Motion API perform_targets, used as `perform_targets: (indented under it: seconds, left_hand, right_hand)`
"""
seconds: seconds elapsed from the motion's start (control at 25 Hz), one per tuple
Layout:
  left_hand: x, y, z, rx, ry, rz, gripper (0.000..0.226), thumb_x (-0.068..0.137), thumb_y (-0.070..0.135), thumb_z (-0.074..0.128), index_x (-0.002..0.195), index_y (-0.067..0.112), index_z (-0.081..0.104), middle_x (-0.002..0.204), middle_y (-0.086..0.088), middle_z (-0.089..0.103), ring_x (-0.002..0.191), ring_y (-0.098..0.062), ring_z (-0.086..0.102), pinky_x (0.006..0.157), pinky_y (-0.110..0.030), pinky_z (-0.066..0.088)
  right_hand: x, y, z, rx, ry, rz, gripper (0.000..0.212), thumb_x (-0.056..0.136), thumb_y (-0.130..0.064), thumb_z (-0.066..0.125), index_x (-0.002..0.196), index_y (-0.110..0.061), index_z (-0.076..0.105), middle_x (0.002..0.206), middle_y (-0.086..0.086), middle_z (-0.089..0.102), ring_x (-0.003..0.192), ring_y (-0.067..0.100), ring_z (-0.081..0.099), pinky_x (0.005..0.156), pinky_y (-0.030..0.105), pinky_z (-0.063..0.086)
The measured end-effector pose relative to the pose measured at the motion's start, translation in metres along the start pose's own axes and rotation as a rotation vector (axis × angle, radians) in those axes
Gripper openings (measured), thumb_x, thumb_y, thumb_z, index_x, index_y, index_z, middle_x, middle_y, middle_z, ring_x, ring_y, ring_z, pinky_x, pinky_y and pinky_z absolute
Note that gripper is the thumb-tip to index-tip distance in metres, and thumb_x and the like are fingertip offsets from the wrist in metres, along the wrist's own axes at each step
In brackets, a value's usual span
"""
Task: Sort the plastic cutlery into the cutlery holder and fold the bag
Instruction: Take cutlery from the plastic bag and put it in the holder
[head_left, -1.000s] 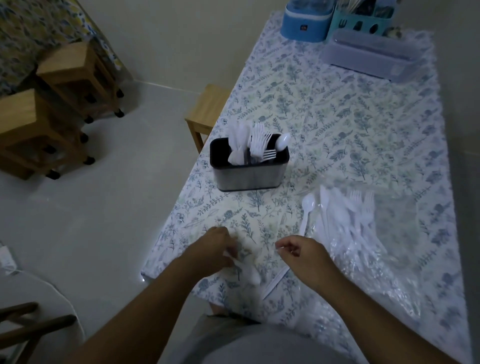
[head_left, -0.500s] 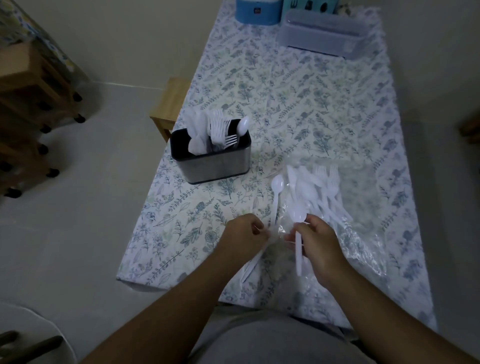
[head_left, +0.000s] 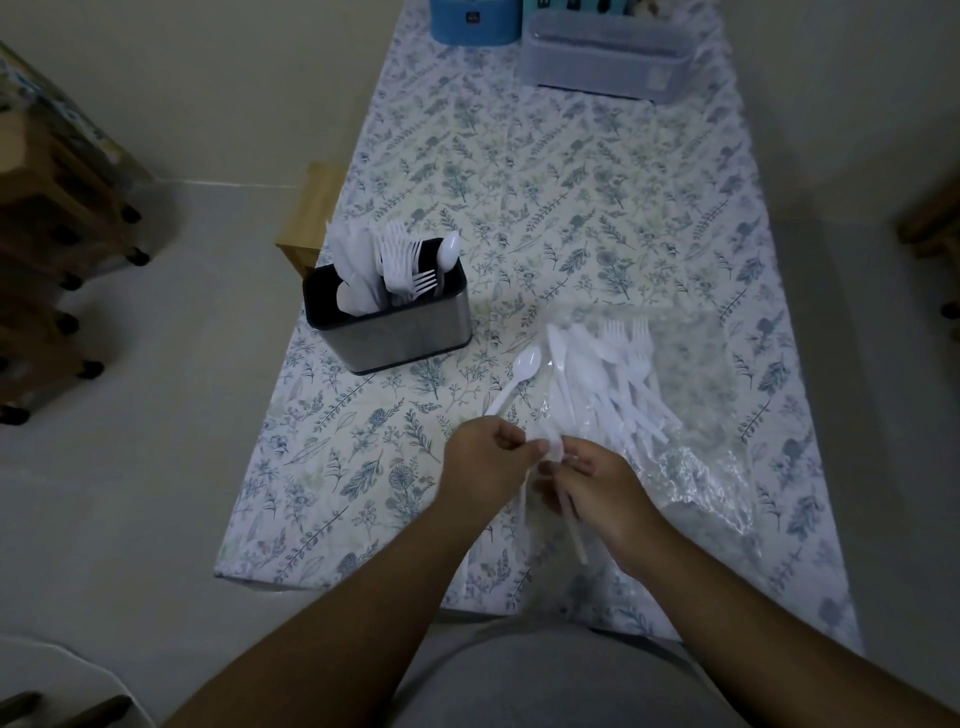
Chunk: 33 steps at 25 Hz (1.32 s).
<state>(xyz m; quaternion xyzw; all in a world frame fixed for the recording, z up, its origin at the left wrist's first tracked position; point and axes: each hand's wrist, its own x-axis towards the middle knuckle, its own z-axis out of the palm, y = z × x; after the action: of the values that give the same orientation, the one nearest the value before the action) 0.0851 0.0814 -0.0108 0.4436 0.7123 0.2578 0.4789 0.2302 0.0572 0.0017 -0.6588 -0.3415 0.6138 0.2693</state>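
White plastic is what both hands are busy with, close to the table's (head_left: 519, 171) near edge. The left hand (head_left: 485, 467) comes in from the lower left, its fingers curled and its thumb and fingertips pinching at a piece of cutlery where the two hands meet; whether it also grips the handle of the loose spoon (head_left: 517, 376) that slants up past its knuckles I cannot tell. The right hand (head_left: 597, 486) reaches in from the lower right, fingers curled around a white utensil (head_left: 571, 519) whose handle slants down toward the near edge, its top end pinched between the two hands. Both forearms cross the near edge side by side.

Just right of the hands the clear bag (head_left: 691, 415) lies flat and crumpled on the flowered cloth, running toward the right edge, with a heap of cutlery (head_left: 608, 374), forks and spoons, lying on its left part.

Further back, by the left edge, the cutlery holder (head_left: 395, 325) stands upright, holding forks, spoons and other pieces handle-down. Bare cloth lies between it and the hands, and a wide stretch of bare cloth runs behind the bag to the far end, where a blue container (head_left: 475, 21) and a grey-lilac box (head_left: 602, 60) sit. A wooden stool (head_left: 311, 213) stands off the left edge behind the holder.
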Motion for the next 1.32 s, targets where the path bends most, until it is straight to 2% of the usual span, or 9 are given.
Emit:
perform_targets:
  seconds: [0.08, 0.24, 0.36, 0.56, 0.76, 0.96, 1.04, 1.2, 1.32]
  left_hand:
    - [-0.002, 0.01, 0.006, -0.008, -0.028, 0.045, 0.019, 0.077, 0.032, 0.084, 0.078, 0.016, 0.075, 0.069, 0.001, 0.074, 0.063, -0.015, 0.072, 0.064, -0.027, 0.06]
    - [0.003, 0.02, 0.005, 0.157, 0.003, 0.122, 0.033, 0.09, 0.042, 0.067, 0.073, 0.016, 0.074, 0.066, 0.001, 0.071, 0.063, -0.012, 0.068, 0.063, -0.024, 0.054]
    - [0.025, 0.02, -0.004, 0.261, 0.112, 0.182, 0.011, 0.091, 0.023, 0.07, 0.098, 0.015, 0.069, 0.091, 0.003, 0.067, 0.083, -0.012, 0.063, 0.069, -0.021, 0.049]
    - [0.047, 0.009, -0.003, 0.436, 0.051, 0.152, 0.028, 0.088, 0.01, 0.07, 0.115, 0.015, 0.063, 0.106, -0.006, 0.069, 0.096, -0.022, 0.067, 0.079, -0.039, 0.059]
    - [0.013, 0.005, -0.012, 0.173, -0.082, 0.026, 0.046, 0.089, 0.008, 0.071, 0.129, 0.028, 0.061, 0.1, 0.002, 0.068, 0.079, -0.01, 0.066, 0.054, -0.013, 0.05]
    - [-0.019, 0.008, -0.011, -0.057, -0.233, -0.035, 0.055, 0.093, 0.009, 0.066, 0.138, 0.038, 0.054, 0.086, -0.005, 0.072, 0.045, 0.004, 0.053, 0.043, -0.014, 0.041]
    - [-0.02, 0.008, -0.012, -0.053, -0.203, -0.003, 0.055, 0.095, 0.011, 0.063, 0.143, 0.035, 0.051, 0.083, -0.011, 0.072, 0.04, 0.004, 0.049, 0.044, -0.011, 0.038]
    - [-0.024, 0.002, -0.015, 0.018, -0.147, 0.074, 0.066, 0.095, 0.009, 0.061, 0.15, 0.038, 0.039, 0.07, -0.002, 0.066, 0.049, 0.005, 0.054, 0.051, -0.007, 0.043]
    - [-0.029, -0.002, -0.017, 0.084, -0.175, 0.127, 0.067, 0.097, 0.011, 0.058, 0.152, 0.041, 0.033, 0.07, 0.002, 0.063, 0.054, 0.002, 0.054, 0.058, -0.008, 0.047]
  right_hand:
    - [0.0, -0.005, 0.003, -0.024, -0.065, -0.009, 0.027, 0.096, -0.003, 0.056, 0.105, -0.019, 0.075, 0.087, 0.009, 0.079, 0.085, 0.03, 0.075, 0.073, 0.038, 0.063]
    - [0.003, -0.008, -0.001, 0.106, -0.022, 0.011, 0.022, 0.101, -0.007, 0.054, 0.104, -0.015, 0.075, 0.091, 0.012, 0.078, 0.081, 0.025, 0.074, 0.07, 0.029, 0.061]
    - [0.006, -0.007, -0.006, 0.115, 0.033, 0.042, 0.026, 0.103, -0.006, 0.047, 0.104, -0.017, 0.072, 0.095, 0.008, 0.075, 0.078, 0.019, 0.067, 0.061, 0.022, 0.057]
    - [0.01, -0.004, -0.01, 0.084, 0.068, 0.067, 0.026, 0.105, -0.009, 0.043, 0.105, -0.018, 0.068, 0.1, 0.009, 0.073, 0.073, 0.017, 0.062, 0.059, 0.024, 0.054]
    - [0.017, -0.003, -0.009, 0.149, 0.08, 0.079, 0.034, 0.101, -0.002, 0.041, 0.103, -0.02, 0.071, 0.097, 0.01, 0.072, 0.08, 0.021, 0.062, 0.069, 0.032, 0.054]
    - [0.019, -0.006, 0.009, 0.246, 0.006, 0.08, 0.044, 0.097, 0.002, 0.042, 0.101, -0.023, 0.078, 0.102, 0.022, 0.075, 0.099, 0.04, 0.072, 0.095, 0.052, 0.057]
    - [0.019, -0.008, 0.017, 0.272, -0.015, 0.074, 0.041, 0.099, 0.0, 0.043, 0.103, -0.022, 0.078, 0.103, 0.025, 0.074, 0.102, 0.041, 0.071, 0.096, 0.058, 0.054]
    - [0.018, -0.012, 0.027, 0.348, -0.02, 0.055, 0.037, 0.102, -0.004, 0.044, 0.115, -0.021, 0.074, 0.109, 0.011, 0.077, 0.108, 0.03, 0.071, 0.098, 0.048, 0.055]
    - [0.017, -0.014, 0.032, 0.388, -0.017, 0.068, 0.035, 0.103, -0.006, 0.045, 0.108, -0.023, 0.075, 0.11, 0.013, 0.076, 0.106, 0.029, 0.071, 0.095, 0.046, 0.058]
